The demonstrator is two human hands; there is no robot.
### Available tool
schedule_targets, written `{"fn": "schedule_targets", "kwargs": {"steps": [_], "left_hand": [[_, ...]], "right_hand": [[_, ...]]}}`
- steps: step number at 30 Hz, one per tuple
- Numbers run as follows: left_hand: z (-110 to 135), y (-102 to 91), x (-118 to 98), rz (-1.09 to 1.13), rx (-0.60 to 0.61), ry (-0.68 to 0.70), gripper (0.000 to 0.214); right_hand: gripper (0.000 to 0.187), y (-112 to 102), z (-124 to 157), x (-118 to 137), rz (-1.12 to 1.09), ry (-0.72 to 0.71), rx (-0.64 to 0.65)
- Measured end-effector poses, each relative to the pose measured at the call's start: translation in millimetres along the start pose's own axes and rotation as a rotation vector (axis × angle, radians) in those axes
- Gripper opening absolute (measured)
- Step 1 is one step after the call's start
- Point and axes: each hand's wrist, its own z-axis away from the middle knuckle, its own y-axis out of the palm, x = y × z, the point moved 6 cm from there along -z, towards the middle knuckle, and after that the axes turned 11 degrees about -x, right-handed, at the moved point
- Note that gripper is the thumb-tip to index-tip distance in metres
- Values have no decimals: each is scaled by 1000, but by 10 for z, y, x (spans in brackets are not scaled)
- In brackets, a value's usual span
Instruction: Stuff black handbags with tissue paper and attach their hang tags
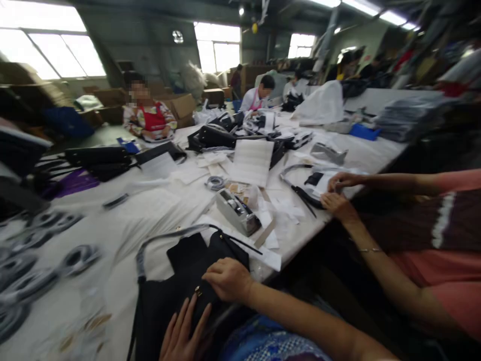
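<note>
A black handbag [161,306] lies on the white-covered table in front of me, its wrapped strap [141,255] looping away over the cloth. My left hand [184,328] rests on the bag with its fingers stretched out, just below a small gold-coloured clasp [198,290]. Beside the clasp, my right hand [229,278] is closed, its fingertips pressed together on the bag's black material. Exactly what the right fingertips pinch is hidden. Behind the bag's body a black flap [188,253] stands out against the table.
A grey tape dispenser [236,213] stands beyond the bag among paper scraps. Wrapped strap coils [78,258] lie at left. To my right, a co-worker's hands [340,200] handle another bag. Black bags [214,135] are piled farther back, near two seated people.
</note>
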Motion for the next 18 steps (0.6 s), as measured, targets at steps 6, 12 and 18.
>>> {"fn": "schedule_targets", "kwargs": {"steps": [6, 12, 18], "left_hand": [[-89, -98, -51, -16, 43, -81, 42], [-84, -106, -72, -7, 72, -114, 43], [1, -58, -57, 53, 26, -199, 45]], "right_hand": [[20, -66, -90, -27, -121, 131, 136], [25, 14, -332, 159, -101, 44, 397], [27, 165, -469, 257, 40, -106, 530]]}}
